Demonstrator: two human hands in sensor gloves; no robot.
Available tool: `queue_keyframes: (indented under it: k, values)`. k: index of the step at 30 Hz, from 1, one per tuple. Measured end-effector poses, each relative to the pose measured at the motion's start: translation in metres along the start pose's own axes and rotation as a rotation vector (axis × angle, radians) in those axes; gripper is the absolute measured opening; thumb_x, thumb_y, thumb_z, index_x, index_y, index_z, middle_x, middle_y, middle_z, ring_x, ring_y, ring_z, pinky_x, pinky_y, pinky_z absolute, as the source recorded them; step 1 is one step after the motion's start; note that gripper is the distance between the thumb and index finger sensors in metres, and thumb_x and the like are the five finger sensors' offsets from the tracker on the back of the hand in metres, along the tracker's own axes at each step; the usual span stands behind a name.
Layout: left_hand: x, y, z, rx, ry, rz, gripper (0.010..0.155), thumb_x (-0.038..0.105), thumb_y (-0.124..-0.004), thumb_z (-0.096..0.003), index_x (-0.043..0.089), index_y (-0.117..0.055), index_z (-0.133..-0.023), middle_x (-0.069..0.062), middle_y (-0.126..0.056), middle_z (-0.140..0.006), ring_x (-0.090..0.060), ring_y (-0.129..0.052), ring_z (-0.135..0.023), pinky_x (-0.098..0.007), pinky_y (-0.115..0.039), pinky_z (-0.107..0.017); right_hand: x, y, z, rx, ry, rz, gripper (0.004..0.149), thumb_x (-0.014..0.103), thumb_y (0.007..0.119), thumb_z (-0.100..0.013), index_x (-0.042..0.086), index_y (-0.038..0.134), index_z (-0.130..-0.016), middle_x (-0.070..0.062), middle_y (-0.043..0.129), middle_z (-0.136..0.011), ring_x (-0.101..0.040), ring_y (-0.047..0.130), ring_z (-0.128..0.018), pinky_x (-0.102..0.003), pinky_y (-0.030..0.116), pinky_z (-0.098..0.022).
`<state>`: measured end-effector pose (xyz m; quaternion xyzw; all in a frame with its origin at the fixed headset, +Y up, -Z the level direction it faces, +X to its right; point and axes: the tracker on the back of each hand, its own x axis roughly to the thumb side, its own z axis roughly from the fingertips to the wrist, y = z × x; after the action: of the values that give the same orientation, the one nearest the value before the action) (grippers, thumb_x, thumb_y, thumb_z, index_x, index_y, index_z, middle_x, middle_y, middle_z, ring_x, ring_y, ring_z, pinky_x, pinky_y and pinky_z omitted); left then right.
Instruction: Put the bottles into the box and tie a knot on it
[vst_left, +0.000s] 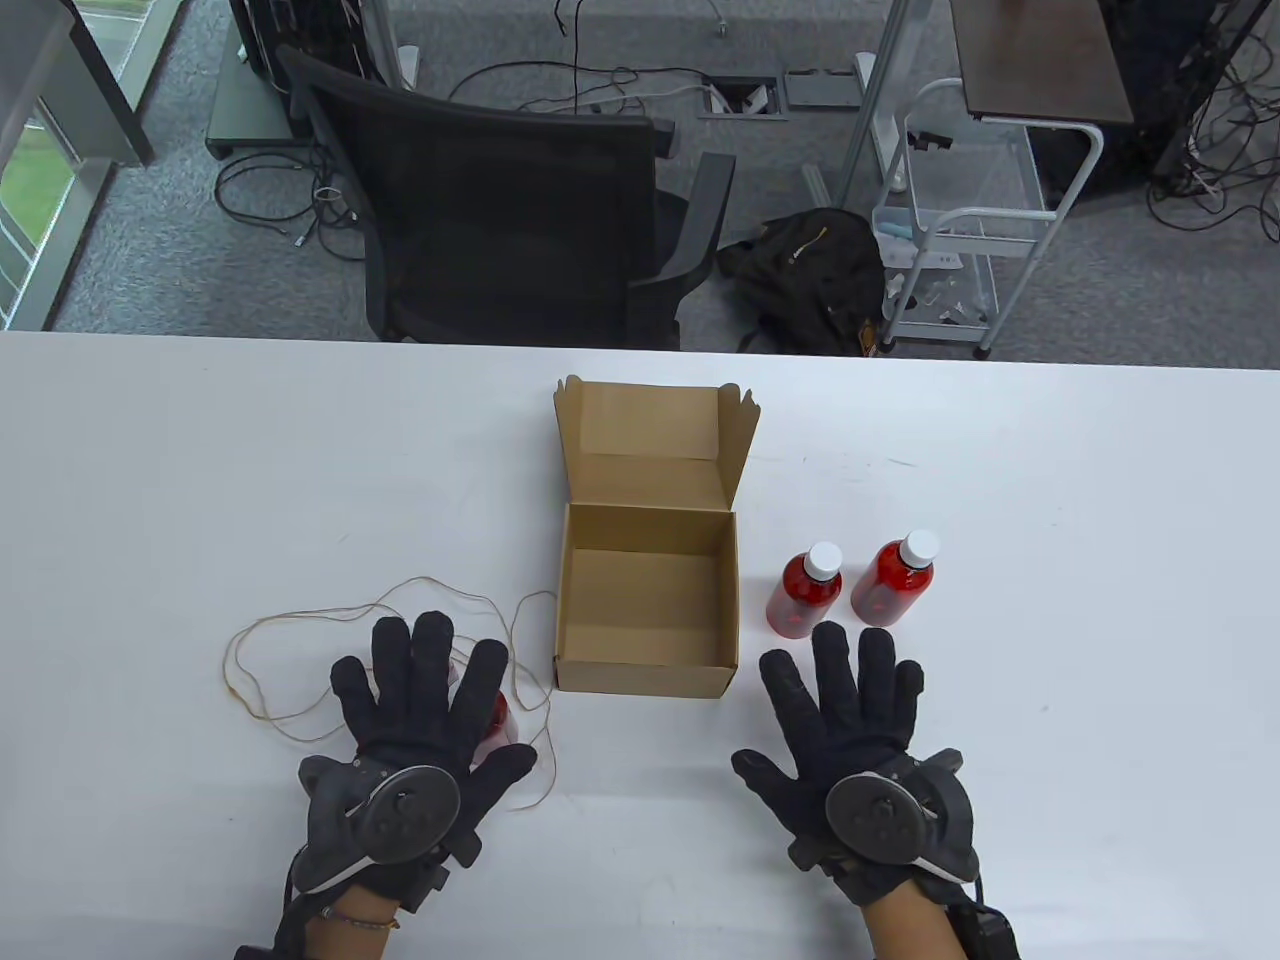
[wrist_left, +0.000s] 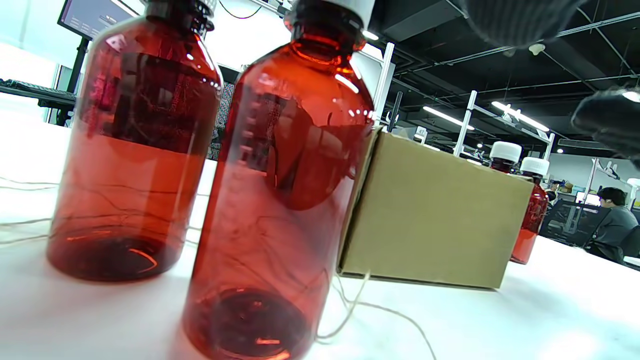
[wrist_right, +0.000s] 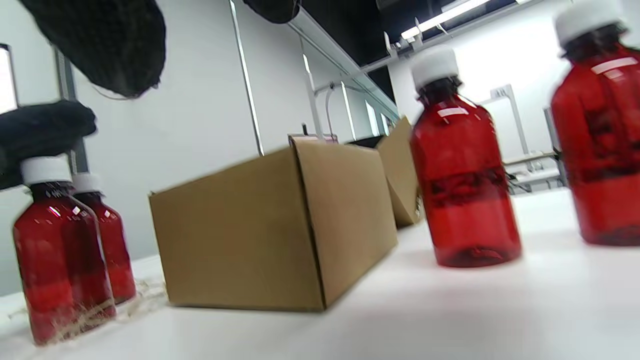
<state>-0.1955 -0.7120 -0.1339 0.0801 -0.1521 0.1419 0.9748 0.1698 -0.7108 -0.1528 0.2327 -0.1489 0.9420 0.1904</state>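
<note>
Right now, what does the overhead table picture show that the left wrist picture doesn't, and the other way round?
Only the table view shows both gloved hands whole, the left hand and right hand spread flat with fingers straight, the box's open lid and empty inside, and an office chair behind the table.

Only the left wrist view shows the two red bottles beside the box clearly; from above the left hand hides them almost entirely.

Both show the cardboard box, the string and two white-capped bottles on its far side.
</note>
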Motion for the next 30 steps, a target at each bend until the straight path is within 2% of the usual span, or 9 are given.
queue_keyframes:
  k: [4,8,10,13,15,18,21,23,30]
  values:
    - [0.001,0.0,-0.001,-0.003,-0.005,0.009,0.097,0.069,-0.067,-0.0491,0.033,-0.012,-0.119,-0.02,0.011,-0.123,-0.057,0.01,-0.104,-0.081,-0.007,-0.061,0.027,-0.004,-0.018,-0.007,-0.114,0.038,0.087,0.063,0.077,-0.046,0.019,0.041,-0.113,-0.025,0.021,-0.116,-0.059,0.011,-0.096,-0.077,0.015,-0.062]
    - [0.001,0.0,-0.001,0.004,-0.015,0.009,0.097,0.069,-0.068,-0.049,0.033,-0.012,-0.119,-0.021,0.01,-0.123,-0.057,0.01,-0.104,-0.08,-0.007,-0.061,0.056,0.008,-0.047,0.125,-0.166,0.06,0.088,0.063,0.078,-0.045,0.021,0.041,-0.113,-0.025,0.022,-0.116,-0.06,0.017,-0.097,-0.076,0.022,-0.065]
    - [0.001,0.0,-0.001,-0.001,-0.018,0.005,0.097,0.069,-0.068,-0.0491,0.033,-0.012,-0.119,-0.021,0.01,-0.123,-0.056,0.009,-0.104,-0.08,-0.007,-0.061,0.066,0.017,-0.062,0.168,-0.188,0.084,0.089,0.063,0.079,-0.045,0.019,0.042,-0.112,-0.026,0.028,-0.115,-0.057,0.026,-0.098,-0.074,0.027,-0.067]
    - [-0.002,0.003,-0.001,0.012,-0.01,0.02,0.097,0.069,-0.068,-0.0491,0.033,-0.012,-0.119,-0.021,0.01,-0.123,-0.056,0.009,-0.105,-0.079,-0.007,-0.062,0.073,0.031,-0.076,0.226,-0.19,0.133,0.089,0.063,0.078,-0.045,0.015,0.044,-0.111,-0.026,0.034,-0.114,-0.055,0.036,-0.098,-0.069,0.039,-0.069]
    - [-0.003,0.003,-0.001,0.016,-0.008,0.027,0.097,0.069,-0.068,-0.0491,0.033,-0.012,-0.119,-0.021,0.01,-0.123,-0.056,0.009,-0.105,-0.079,-0.007,-0.062,0.074,0.042,-0.081,0.294,-0.156,0.145,0.088,0.062,0.079,-0.045,0.013,0.045,-0.111,-0.025,0.036,-0.114,-0.055,0.036,-0.098,-0.068,0.038,-0.069]
    - [-0.003,0.004,-0.001,0.017,-0.005,0.025,0.097,0.069,-0.068,-0.0491,0.033,-0.012,-0.119,-0.021,0.01,-0.123,-0.056,0.009,-0.105,-0.079,-0.007,-0.062,0.072,0.054,-0.082,0.38,-0.118,0.118,0.086,0.06,0.078,-0.045,0.01,0.048,-0.109,-0.024,0.047,-0.112,-0.052,0.048,-0.096,-0.066,0.047,-0.068]
    - [-0.003,0.004,-0.001,0.021,-0.004,0.035,0.096,0.069,-0.068,-0.0492,0.033,-0.012,-0.119,-0.021,0.009,-0.123,-0.056,0.009,-0.105,-0.079,-0.007,-0.062,0.068,0.057,-0.075,0.391,-0.1,0.098,0.082,0.059,0.076,-0.046,0.01,0.054,-0.108,-0.024,0.059,-0.108,-0.051,0.058,-0.093,-0.065,0.05,-0.067]
    - [-0.003,0.004,-0.001,0.021,-0.005,0.037,0.097,0.069,-0.068,-0.0491,0.033,-0.012,-0.119,-0.021,0.009,-0.123,-0.056,0.009,-0.105,-0.079,-0.007,-0.062,0.068,0.054,-0.071,0.372,-0.103,0.079,0.08,0.057,0.076,-0.046,0.009,0.056,-0.107,-0.024,0.062,-0.107,-0.051,0.06,-0.092,-0.065,0.051,-0.067]
    - [-0.003,0.004,-0.001,0.022,-0.007,0.036,0.097,0.069,-0.068,-0.0492,0.033,-0.012,-0.12,-0.021,0.009,-0.123,-0.056,0.009,-0.105,-0.079,-0.007,-0.062,0.07,0.035,-0.06,0.427,-0.071,-0.023,0.069,0.055,0.075,-0.048,0.01,0.074,-0.099,-0.023,0.082,-0.095,-0.048,0.079,-0.081,-0.063,0.065,-0.06]
